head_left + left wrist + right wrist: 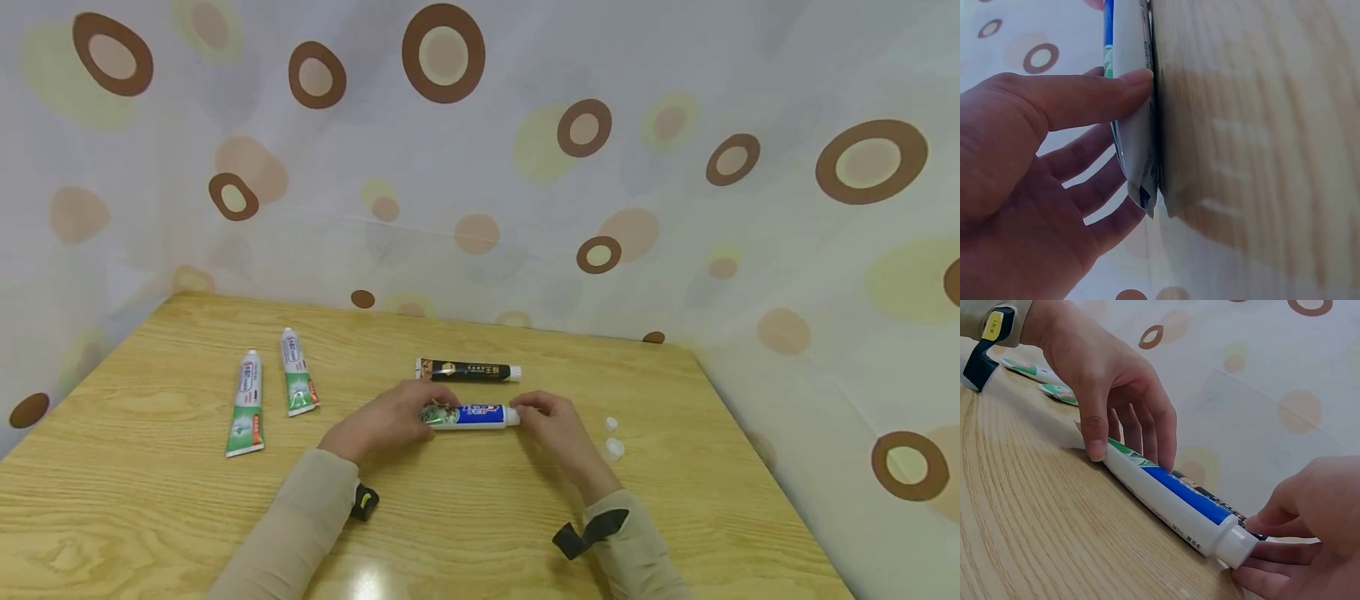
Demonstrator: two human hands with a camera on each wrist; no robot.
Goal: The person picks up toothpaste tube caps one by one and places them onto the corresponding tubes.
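Observation:
A blue, green and white toothpaste tube (480,415) lies level on the wooden table, its white cap (1235,545) towards the right. My left hand (401,417) holds the tube near its flat crimped end, thumb on the near side and fingers on the far side. At the other end, the fingertips of my right hand (553,425) pinch around the white cap. In the left wrist view, the left thumb (1129,84) presses the tube's white side, close over the table. Just behind lies a black toothpaste tube (468,371) with a white cap.
Two green and white toothpaste tubes (246,408) (298,375) lie at the left, narrow ends pointing away. Right of my right hand are a small white cap (611,423) and a larger white cap (614,449). A patterned sheet (480,167) hangs behind the table (450,525).

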